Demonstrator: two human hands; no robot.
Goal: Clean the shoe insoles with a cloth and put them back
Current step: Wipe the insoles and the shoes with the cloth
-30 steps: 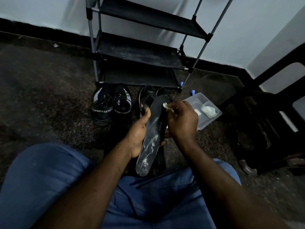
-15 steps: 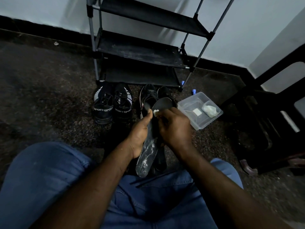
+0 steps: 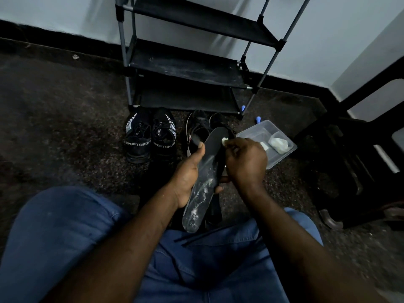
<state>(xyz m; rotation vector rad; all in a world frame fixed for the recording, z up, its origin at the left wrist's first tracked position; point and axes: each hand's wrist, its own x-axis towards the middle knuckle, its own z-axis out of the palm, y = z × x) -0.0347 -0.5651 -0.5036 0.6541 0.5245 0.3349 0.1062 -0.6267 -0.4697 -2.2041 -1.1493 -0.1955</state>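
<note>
Two hands working: left hand (image 3: 188, 178) gripping insole (image 3: 205, 176); right hand (image 3: 246, 160) pinching cloth (image 3: 225, 140), pressing insole toe.

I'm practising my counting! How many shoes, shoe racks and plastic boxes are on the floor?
Shoes: 4, the SPORT pair and the dark pair
Shoe racks: 1
Plastic boxes: 1
Total: 6
</note>
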